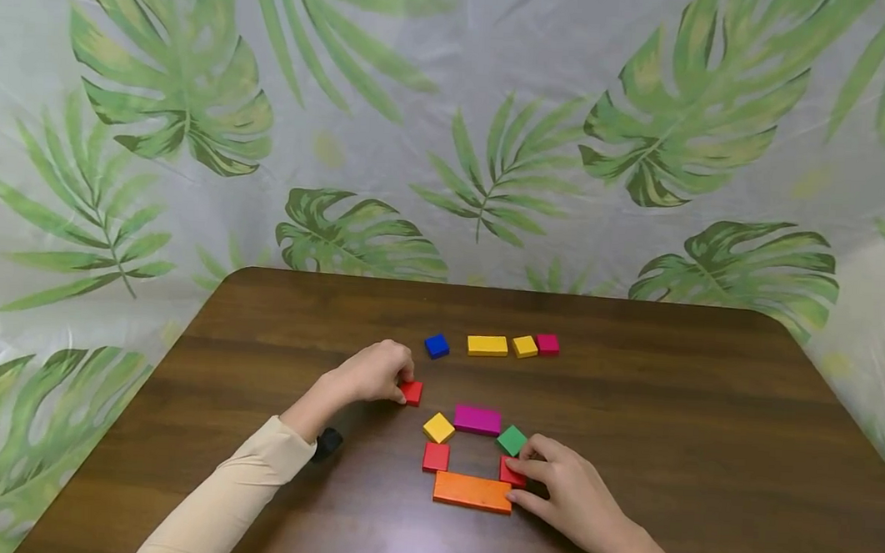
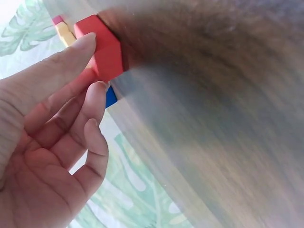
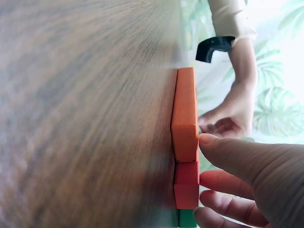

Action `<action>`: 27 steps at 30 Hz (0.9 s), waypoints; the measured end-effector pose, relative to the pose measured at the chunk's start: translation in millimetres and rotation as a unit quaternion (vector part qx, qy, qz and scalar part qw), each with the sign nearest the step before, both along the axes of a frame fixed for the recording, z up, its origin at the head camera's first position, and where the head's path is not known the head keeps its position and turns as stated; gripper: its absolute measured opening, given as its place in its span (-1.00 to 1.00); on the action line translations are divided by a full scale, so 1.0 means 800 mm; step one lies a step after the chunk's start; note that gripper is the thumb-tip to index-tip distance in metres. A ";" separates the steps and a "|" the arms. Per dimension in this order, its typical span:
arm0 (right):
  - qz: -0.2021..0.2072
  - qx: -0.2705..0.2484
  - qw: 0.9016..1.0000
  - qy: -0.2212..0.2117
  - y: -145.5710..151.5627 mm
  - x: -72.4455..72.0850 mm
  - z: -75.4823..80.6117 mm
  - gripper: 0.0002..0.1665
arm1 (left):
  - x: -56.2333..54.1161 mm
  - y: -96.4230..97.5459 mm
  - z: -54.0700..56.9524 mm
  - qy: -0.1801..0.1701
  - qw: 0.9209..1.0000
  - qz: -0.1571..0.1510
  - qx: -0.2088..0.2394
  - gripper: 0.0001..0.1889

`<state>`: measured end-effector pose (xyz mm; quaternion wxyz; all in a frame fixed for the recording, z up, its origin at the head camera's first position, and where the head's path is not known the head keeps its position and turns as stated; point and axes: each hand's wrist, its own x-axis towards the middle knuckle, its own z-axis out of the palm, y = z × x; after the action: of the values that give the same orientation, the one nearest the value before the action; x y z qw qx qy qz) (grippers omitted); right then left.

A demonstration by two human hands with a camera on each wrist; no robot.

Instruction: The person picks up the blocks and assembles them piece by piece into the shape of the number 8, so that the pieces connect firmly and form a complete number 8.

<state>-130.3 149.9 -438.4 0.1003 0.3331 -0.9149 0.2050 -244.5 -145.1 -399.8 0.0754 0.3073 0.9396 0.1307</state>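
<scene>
My left hand (image 1: 376,371) pinches a small red block (image 2: 105,52) between thumb and fingers, just left of the block arrangement. My right hand (image 1: 577,492) touches the arrangement's right side. Its thumb rests at the right end of a long orange block (image 1: 472,491), and its fingertips lie on another red block (image 1: 511,472) and near a green block (image 1: 512,440). A third red block (image 1: 436,457) sits above the orange block's left end. A yellow block (image 1: 439,427), turned like a diamond, lies beyond it, and a magenta block (image 1: 477,420) spans the top.
Farther back on the brown table (image 1: 677,389) lie a blue block (image 1: 436,345), a long yellow block (image 1: 487,346), a small yellow block (image 1: 525,346) and a pink block (image 1: 547,345). A leaf-printed cloth (image 1: 494,146) hangs behind the table.
</scene>
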 end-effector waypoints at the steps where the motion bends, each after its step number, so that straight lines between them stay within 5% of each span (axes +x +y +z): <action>1: 0.001 -0.001 1.000 0.000 0.000 0.001 0.000 -0.58 | 0.003 -0.001 0.000 -0.005 1.000 0.003 -0.001 -0.82; 8: 0.000 0.001 1.000 0.007 0.001 0.000 0.000 -0.57 | 0.027 -0.004 0.002 -0.025 1.000 0.012 -0.004 -0.78; 17: 0.001 0.004 1.000 0.007 -0.001 -0.002 0.002 -0.58 | 0.060 -0.015 0.000 -0.044 0.999 -0.011 0.009 -0.73; 27: -0.003 0.008 1.000 -0.002 0.000 -0.001 0.002 -0.58 | 0.083 -0.025 -0.013 -0.070 0.993 -0.050 0.084 -0.75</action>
<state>-130.8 149.9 -437.1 0.0965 0.3311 -0.9176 0.1978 -178.4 -164.8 -410.5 0.1209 0.3490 0.9013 0.2264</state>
